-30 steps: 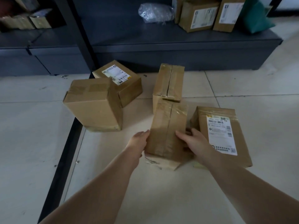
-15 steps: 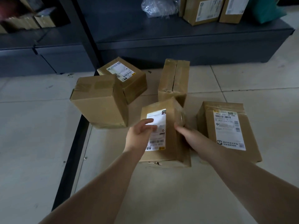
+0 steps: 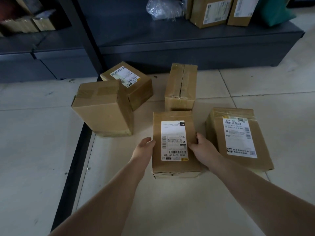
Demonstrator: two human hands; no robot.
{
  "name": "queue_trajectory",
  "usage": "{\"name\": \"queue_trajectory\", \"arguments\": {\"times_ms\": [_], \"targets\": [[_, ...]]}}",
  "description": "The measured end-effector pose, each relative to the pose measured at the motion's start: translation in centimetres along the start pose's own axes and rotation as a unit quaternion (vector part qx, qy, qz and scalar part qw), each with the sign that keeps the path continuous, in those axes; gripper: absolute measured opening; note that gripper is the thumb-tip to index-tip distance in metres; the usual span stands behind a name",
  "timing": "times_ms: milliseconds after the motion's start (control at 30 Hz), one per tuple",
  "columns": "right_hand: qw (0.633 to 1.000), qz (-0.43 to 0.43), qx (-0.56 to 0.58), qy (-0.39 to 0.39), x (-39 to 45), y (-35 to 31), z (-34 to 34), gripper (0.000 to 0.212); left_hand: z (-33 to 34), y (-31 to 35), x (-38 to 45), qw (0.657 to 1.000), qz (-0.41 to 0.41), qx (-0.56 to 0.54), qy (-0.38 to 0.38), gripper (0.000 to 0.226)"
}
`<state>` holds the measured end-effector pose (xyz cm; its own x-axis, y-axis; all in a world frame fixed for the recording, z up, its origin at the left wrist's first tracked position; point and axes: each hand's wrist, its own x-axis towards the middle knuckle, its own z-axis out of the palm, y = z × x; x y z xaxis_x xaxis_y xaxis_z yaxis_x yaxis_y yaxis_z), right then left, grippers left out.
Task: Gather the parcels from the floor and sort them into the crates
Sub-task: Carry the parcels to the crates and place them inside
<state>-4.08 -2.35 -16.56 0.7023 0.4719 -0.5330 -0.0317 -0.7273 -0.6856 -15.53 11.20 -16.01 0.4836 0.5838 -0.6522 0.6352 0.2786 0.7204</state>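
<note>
This looks like a parcel depot or storeroom. Taped cardboard parcels [image 3: 173, 143] lie scattered across a pale tiled floor [image 3: 30, 150], several carrying white shipping labels [image 3: 174, 140] printed with barcodes and codes. Along the back runs low, dark grey metal shelving [image 3: 187, 36], its bottom deck holding more labelled boxes [image 3: 211, 12], a clear plastic-wrapped bundle [image 3: 164, 8] and a green bag [image 3: 274, 12]. Further small cartons [image 3: 43, 23] sit on the neighbouring shelf to the left. A dark strip [image 3: 73, 167] crosses the floor tiles. The light is dim, and nothing domestic is in sight, only stock and racking.
</note>
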Motion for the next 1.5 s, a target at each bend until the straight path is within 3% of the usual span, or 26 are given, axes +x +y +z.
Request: {"name": "queue_trajectory", "arguments": {"times_ms": [133,300,467,700,800,900,967,1133,1200,1300,1367,1500], "targets": [[0.999,0.012,0.031,0.01,-0.4,-0.1,0.5,0.057,0.5,0.1,-1.0,0.999,0.036,-0.018,-0.033,0.045],[0.994,-0.05,0.082,0.043,-1.5,-1.0,0.2,0.073,0.3,0.9,-2.4,0.988,0.123,-0.097,0.008,0.03],[0.955,-0.159,0.23,0.096,-3.6,-3.3,-2.3,0.053,-0.2,4.0,-4.0,0.963,0.221,-0.13,0.081,0.043],[0.93,-0.182,0.273,0.164,-5.8,-2.9,-12.3,0.033,5.4,9.4,-5.8,0.953,0.295,-0.071,0.01,0.035],[0.936,-0.118,0.248,0.223,-5.9,-0.3,-15.7,0.035,9.2,10.7,-5.7,0.964,0.259,-0.049,-0.044,0.022],[0.95,-0.018,0.222,0.219,-5.1,3.6,-16.5,0.038,12.6,9.6,-4.8,0.977,0.192,-0.005,-0.092,0.023],[0.939,0.014,0.275,0.208,-4.6,5.4,-16.7,0.038,13.8,8.4,-3.9,0.978,0.184,0.014,-0.098,0.031],[0.896,0.111,0.397,0.168,-3.4,8.1,-16.9,0.07,14.6,7.5,-2.0,0.996,0.052,-0.006,-0.076,0.04],[0.886,0.104,0.438,0.106,-2.9,8.9,-15.9,0.071,15.2,6.9,-1.6,0.994,0.003,-0.044,-0.102,0.037],[0.865,0.069,0.496,0.042,-2.0,8.9,-14.7,0.051,15.9,6.1,-1.8,0.968,-0.058,-0.15,-0.192,0.042],[0.846,0.052,0.529,0.021,-1.8,8.3,-14.4,0.055,16.1,5.8,-1.9,0.957,-0.05,-0.173,-0.226,0.045],[0.823,0.024,0.567,-0.027,-4.0,4.8,-15.4,0.067,13.8,8.4,-4.1,0.951,-0.031,-0.211,-0.224,0.041]]}}
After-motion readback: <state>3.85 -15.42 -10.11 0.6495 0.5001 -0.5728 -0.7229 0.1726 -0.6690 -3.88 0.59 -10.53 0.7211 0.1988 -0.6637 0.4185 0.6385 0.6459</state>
